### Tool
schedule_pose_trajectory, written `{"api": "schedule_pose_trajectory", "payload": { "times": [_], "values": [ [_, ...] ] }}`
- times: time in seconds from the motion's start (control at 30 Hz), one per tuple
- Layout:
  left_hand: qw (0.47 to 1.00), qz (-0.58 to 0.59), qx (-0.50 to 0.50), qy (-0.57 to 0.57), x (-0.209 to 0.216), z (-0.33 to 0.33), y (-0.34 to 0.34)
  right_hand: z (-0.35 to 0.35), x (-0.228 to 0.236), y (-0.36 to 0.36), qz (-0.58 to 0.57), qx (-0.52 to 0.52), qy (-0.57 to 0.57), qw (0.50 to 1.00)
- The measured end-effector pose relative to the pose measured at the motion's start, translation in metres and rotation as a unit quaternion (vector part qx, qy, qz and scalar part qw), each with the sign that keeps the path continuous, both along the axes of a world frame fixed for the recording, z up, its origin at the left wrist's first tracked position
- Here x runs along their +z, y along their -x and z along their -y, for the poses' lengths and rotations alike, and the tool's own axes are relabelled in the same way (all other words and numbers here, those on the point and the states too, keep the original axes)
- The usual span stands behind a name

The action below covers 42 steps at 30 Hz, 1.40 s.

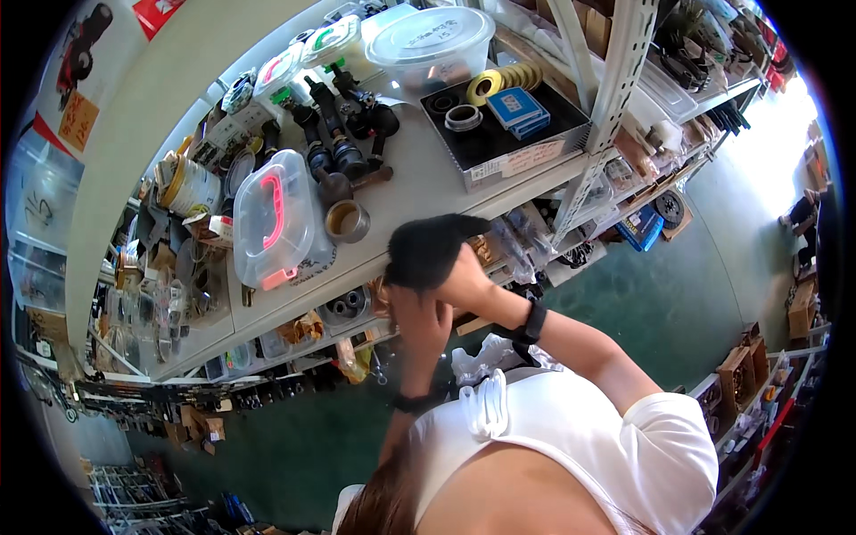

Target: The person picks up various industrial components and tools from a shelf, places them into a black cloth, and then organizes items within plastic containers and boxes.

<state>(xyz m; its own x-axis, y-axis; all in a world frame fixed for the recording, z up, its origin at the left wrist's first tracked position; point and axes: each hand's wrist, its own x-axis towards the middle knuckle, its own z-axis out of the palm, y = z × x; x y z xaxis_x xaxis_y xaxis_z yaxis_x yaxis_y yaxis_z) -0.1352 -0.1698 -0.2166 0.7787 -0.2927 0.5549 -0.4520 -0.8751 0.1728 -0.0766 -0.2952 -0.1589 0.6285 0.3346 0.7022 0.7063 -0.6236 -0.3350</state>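
Note:
A matte black piece [426,251] with a narrow tip pointing right is held in front of the shelf edge; its exact kind I cannot make out. My right hand [465,283], a black band on its wrist, grips it from the right. Closed against its underside is my left hand [419,314], its fingers partly hidden by the piece and by the right hand. Nearest to them on the shelf stands a short metal ring-shaped part [347,221]. Left of that is a clear plastic case [278,218] with a pink handle and latch.
The grey metal shelf [392,192] carries several dark jointed metal parts [334,134], a lidded clear tub [430,45] and a shallow box [526,160] with rings and a blue packet. A perforated upright [615,98] rises at right. Lower shelves hold more parts above a green floor [642,285].

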Motion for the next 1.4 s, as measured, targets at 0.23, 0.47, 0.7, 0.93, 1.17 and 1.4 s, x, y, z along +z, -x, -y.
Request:
{"api": "schedule_pose_trajectory", "payload": {
  "times": [0.23, 0.47, 0.7, 0.93, 1.17, 1.4],
  "values": [
    [0.989, -0.065, -0.134, 0.004, 0.015, 0.066, -0.025, 0.085, 0.021, 0.012, -0.017, -0.136, -0.018, 0.99],
    [0.966, -0.067, -0.251, 0.006, 0.033, 0.115, -0.032, 0.136, -0.01, 0.029, -0.044, -0.244, -0.114, 0.962],
    [0.952, -0.06, -0.301, -0.004, 0.03, 0.117, -0.026, 0.133, 0.018, 0.064, 0.056, -0.287, -0.104, 0.951],
    [0.95, -0.055, -0.3, 0.069, 0.033, 0.115, -0.005, 0.149, 0.024, 0.089, 0.041, -0.262, -0.029, 0.964],
    [0.955, -0.039, -0.272, 0.111, 0.029, 0.123, 0.016, 0.148, 0.027, 0.105, -0.054, -0.312, -0.137, 0.939],
    [0.923, -0.215, -0.262, 0.184, 0.027, 0.165, 0.038, 0.198, -0.008, 0.129, 0.013, -0.24, 0.073, 0.968]
  ]
}}
